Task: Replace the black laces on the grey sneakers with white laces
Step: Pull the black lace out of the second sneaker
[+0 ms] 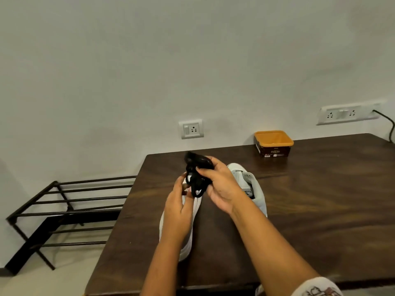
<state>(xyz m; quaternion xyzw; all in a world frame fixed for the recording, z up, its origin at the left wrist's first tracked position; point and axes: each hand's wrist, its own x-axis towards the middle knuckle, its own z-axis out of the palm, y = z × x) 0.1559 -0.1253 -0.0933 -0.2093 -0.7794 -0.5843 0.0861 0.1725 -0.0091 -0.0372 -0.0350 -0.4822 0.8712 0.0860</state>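
Gripping bunched black laces (197,176) with right hand (220,186), fingers curled round the far side. Pinching the near-left edge with left hand (178,208). Held above table (299,199), over the gap between left sneaker (195,210) and right sneaker (254,186), both lying long axis near-to-far, toes far. Probably off the shoes already. No white laces seen. Likely next: setting bundle aside. Orange tub (273,143) far right of grip, nearer right hand.
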